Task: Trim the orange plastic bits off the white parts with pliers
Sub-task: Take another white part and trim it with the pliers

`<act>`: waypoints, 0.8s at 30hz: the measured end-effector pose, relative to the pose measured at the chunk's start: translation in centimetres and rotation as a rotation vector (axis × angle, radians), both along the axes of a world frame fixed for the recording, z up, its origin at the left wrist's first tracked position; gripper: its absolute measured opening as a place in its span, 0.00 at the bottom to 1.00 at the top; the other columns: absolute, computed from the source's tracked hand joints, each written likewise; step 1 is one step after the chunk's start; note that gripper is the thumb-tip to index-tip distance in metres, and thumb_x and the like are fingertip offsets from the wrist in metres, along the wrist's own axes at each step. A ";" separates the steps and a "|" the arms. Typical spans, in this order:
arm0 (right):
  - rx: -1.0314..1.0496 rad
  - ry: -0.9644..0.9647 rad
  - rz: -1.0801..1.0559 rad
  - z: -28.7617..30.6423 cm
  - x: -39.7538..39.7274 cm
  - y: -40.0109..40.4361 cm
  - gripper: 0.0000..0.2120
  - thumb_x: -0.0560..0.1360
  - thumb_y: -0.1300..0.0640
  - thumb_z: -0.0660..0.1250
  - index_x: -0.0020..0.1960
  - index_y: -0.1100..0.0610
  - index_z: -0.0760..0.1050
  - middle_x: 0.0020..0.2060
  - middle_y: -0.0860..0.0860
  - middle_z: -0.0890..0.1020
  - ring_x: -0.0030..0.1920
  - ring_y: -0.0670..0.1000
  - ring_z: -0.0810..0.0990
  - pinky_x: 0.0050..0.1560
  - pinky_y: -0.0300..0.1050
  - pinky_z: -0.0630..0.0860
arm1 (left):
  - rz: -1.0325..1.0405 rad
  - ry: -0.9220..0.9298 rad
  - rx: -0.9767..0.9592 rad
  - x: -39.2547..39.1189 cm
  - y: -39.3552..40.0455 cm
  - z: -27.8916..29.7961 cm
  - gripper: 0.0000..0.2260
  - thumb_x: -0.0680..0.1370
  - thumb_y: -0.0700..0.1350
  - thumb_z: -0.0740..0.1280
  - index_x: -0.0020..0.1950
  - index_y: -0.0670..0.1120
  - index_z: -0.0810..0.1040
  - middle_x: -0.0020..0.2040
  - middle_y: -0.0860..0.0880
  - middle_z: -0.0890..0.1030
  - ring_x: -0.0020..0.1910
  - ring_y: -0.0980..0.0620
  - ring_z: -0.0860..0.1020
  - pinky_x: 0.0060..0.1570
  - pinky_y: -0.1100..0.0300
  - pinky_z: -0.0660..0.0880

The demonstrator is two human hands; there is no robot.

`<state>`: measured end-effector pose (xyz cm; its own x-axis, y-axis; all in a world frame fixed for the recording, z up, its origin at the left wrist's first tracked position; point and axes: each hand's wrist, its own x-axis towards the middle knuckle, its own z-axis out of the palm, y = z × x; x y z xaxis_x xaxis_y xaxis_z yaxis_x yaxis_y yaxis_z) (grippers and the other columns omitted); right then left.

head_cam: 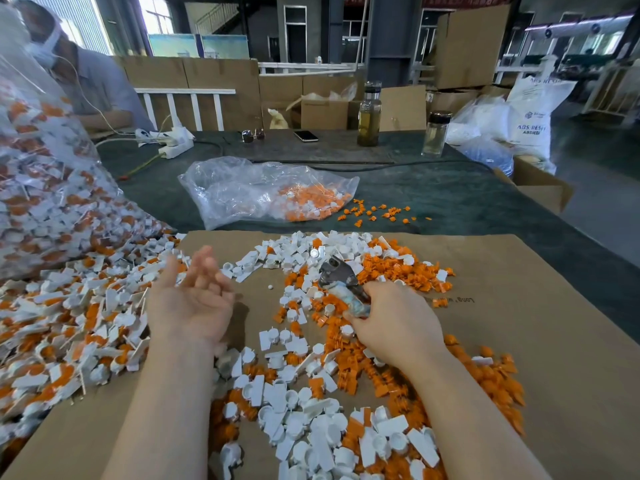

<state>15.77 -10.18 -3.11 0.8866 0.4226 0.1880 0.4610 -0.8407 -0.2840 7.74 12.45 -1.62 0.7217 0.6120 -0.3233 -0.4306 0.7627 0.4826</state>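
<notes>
My right hand (pixel 394 327) grips the handles of metal pliers (pixel 337 275), whose jaws point up and away over a mix of white and orange pieces. My left hand (pixel 194 299) hovers palm up with relaxed fingers and holds nothing. It sits beside the heap of untrimmed white parts with orange bits (pixel 69 327) at the left. Trimmed white parts (pixel 311 420) and cut orange bits (pixel 391 268) lie scattered over the cardboard sheet (pixel 519 306).
A large clear bag of untrimmed parts (pixel 45 188) rises at the left. A smaller clear bag (pixel 263 192) with orange pieces lies beyond the cardboard. Bottles (pixel 369 114), a phone (pixel 306 135) and a power strip (pixel 175 142) are farther back. A person (pixel 86 81) sits at the far left.
</notes>
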 end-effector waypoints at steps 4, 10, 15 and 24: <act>-0.035 0.010 0.003 0.0 0.1 0.1 0.13 0.73 0.40 0.68 0.48 0.48 0.74 0.36 0.44 0.75 0.37 0.48 0.76 0.29 0.41 0.72 | -0.123 0.493 0.653 0.6 -2.3 0.9 0.04 0.77 0.49 0.72 0.49 0.50 0.82 0.43 0.54 0.84 0.41 0.57 0.79 0.37 0.61 0.74; -0.053 0.039 0.005 -0.3 0.3 0.1 0.09 0.73 0.45 0.68 0.49 0.48 0.76 0.36 0.44 0.76 0.35 0.46 0.76 0.31 0.42 0.76 | -0.367 0.843 1.498 1.3 -4.5 -0.5 0.06 0.79 0.47 0.70 0.55 0.56 0.81 0.52 0.55 0.80 0.47 0.56 0.78 0.46 0.60 0.73; -0.054 0.079 0.037 -0.3 0.5 0.0 0.11 0.73 0.42 0.69 0.48 0.48 0.75 0.36 0.44 0.76 0.35 0.45 0.76 0.33 0.44 0.78 | -0.438 0.923 1.653 1.6 -5.1 -0.8 0.10 0.78 0.42 0.67 0.56 0.54 0.77 0.49 0.54 0.78 0.44 0.53 0.80 0.44 0.58 0.78; -0.055 0.043 0.110 -0.1 -0.3 0.4 0.17 0.71 0.35 0.67 0.36 0.45 0.65 0.32 0.42 0.71 0.33 0.42 0.70 0.27 0.40 0.65 | -0.472 0.827 1.839 1.5 -5.4 -0.7 0.08 0.79 0.40 0.63 0.53 0.54 0.74 0.55 0.50 0.75 0.47 0.54 0.75 0.43 0.61 0.69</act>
<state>15.43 -9.79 -3.18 0.8410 0.5266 0.1241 0.5397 -0.8006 -0.2604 9.24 7.07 -2.37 0.9230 0.3806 0.0557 0.2813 -0.7665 0.5773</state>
